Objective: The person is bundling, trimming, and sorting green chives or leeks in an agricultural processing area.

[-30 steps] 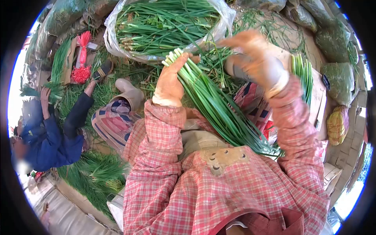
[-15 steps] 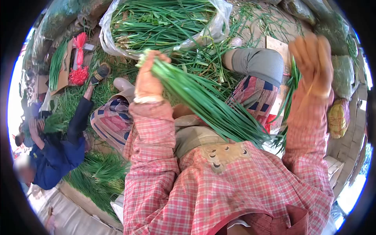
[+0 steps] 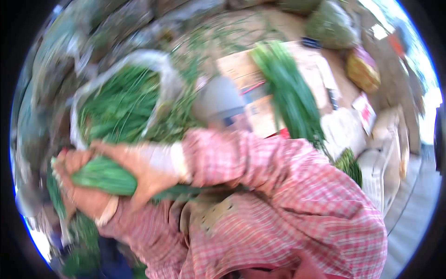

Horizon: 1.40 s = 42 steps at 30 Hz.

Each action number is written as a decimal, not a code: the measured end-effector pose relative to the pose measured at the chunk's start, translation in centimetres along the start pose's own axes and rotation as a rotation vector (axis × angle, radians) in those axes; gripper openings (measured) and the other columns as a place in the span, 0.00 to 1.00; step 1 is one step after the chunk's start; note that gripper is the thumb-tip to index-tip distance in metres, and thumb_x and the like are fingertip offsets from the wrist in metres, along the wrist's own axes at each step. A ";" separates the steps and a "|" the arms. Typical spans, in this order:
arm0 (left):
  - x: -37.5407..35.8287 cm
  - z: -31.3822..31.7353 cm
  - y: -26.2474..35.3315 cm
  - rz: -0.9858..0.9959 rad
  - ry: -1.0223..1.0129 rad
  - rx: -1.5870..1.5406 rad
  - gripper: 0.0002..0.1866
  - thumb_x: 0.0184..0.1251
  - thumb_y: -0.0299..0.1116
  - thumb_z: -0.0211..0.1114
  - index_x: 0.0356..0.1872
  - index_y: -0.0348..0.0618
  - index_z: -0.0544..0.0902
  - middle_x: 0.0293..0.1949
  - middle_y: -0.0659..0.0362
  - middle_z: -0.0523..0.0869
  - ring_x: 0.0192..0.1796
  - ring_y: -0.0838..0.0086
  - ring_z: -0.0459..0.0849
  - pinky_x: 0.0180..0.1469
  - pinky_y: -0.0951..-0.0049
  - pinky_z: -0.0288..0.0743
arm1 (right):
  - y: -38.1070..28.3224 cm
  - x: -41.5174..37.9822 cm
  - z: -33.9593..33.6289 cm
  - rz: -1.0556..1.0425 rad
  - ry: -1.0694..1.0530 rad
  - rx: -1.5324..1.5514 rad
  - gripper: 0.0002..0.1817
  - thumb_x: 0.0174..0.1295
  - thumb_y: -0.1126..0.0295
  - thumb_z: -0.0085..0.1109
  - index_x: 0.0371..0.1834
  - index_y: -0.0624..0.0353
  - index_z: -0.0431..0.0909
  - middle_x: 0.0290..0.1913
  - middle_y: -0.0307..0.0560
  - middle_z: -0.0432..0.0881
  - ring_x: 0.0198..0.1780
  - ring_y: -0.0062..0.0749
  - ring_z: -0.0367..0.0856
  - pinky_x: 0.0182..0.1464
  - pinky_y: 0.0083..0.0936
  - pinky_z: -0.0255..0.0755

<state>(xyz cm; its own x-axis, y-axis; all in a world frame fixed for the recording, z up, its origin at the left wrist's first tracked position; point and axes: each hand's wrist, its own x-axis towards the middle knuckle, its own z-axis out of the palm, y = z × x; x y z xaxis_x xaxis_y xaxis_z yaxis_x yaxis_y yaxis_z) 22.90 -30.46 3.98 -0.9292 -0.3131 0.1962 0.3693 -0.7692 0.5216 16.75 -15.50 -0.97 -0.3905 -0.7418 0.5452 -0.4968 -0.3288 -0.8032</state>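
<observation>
A bunch of garlic chives [image 3: 104,176] lies across my lap at the left, its root end up and left. My left hand [image 3: 82,193] is wrapped round it close to the root end. Just to the right, my right hand [image 3: 151,167] curves over the same bunch, fingers on the far side and thumb on the near side. The leaf ends pass beneath my right sleeve, mostly hidden. Beyond my hands, a clear plastic bag [image 3: 166,76] holds loose chives [image 3: 120,104]. Both hands are somewhat smeared by motion.
Another bunch of chives [image 3: 290,88] lies on cardboard [image 3: 239,67] beside my knee [image 3: 218,100]. Stuffed bags [image 3: 331,25] and a yellow bag [image 3: 362,69] stand at the back right. A person in dark clothing [image 3: 114,262] is at the lower left, blurred.
My view has turned right. My right hand has come from the raised far right across to the bunch and grips it beside my left hand, which keeps its hold.
</observation>
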 end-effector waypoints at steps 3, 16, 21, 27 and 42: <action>2.2 3.1 -1.3 0.036 -0.034 0.009 0.07 0.64 0.32 0.55 0.32 0.43 0.67 0.23 0.67 0.61 0.27 0.81 0.60 0.33 0.79 0.58 | -3.3 -0.3 -3.5 0.316 -0.094 0.250 0.52 0.35 0.64 0.66 0.66 0.60 0.44 0.45 0.57 0.74 0.47 0.42 0.76 0.49 0.29 0.68; 3.8 -4.7 -13.9 -0.286 0.133 0.313 0.28 0.66 0.43 0.49 0.63 0.42 0.55 0.60 0.48 0.63 0.61 0.60 0.64 0.62 0.63 0.60 | -2.5 -19.6 -28.5 0.922 0.433 -1.137 0.40 0.37 0.67 0.65 0.59 0.61 0.61 0.45 0.61 0.75 0.48 0.44 0.74 0.51 0.31 0.66; -2.1 -13.3 -10.1 -0.296 0.396 0.344 0.24 0.67 0.38 0.48 0.62 0.44 0.59 0.57 0.49 0.68 0.59 0.58 0.67 0.59 0.64 0.63 | 3.6 -16.8 -26.7 0.911 0.235 -1.405 0.33 0.37 0.58 0.67 0.49 0.60 0.71 0.46 0.56 0.74 0.51 0.50 0.69 0.56 0.38 0.61; -5.7 -18.9 -8.6 -0.183 0.703 0.376 0.25 0.60 0.33 0.58 0.58 0.41 0.63 0.52 0.49 0.73 0.53 0.60 0.73 0.53 0.64 0.68 | 7.3 -19.9 -29.5 1.328 -0.027 -1.649 0.33 0.49 0.53 0.59 0.55 0.60 0.65 0.51 0.58 0.71 0.54 0.47 0.67 0.55 0.40 0.61; -1.4 -23.7 -10.0 -0.315 0.761 0.370 0.17 0.58 0.28 0.58 0.49 0.36 0.71 0.45 0.54 0.78 0.48 0.67 0.77 0.51 0.71 0.68 | 34.1 9.2 -5.4 0.315 -0.415 -1.247 0.54 0.33 0.63 0.72 0.64 0.65 0.47 0.60 0.61 0.60 0.61 0.50 0.60 0.62 0.33 0.55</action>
<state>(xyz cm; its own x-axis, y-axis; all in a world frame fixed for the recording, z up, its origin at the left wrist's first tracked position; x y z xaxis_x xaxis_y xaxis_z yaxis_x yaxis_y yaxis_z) 20.83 -35.53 -21.13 -0.6786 -0.5030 -0.5352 -0.0510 -0.6947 0.7175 -7.94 -30.43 -22.00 -0.4667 -0.8799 0.0897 -0.8837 0.4680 -0.0077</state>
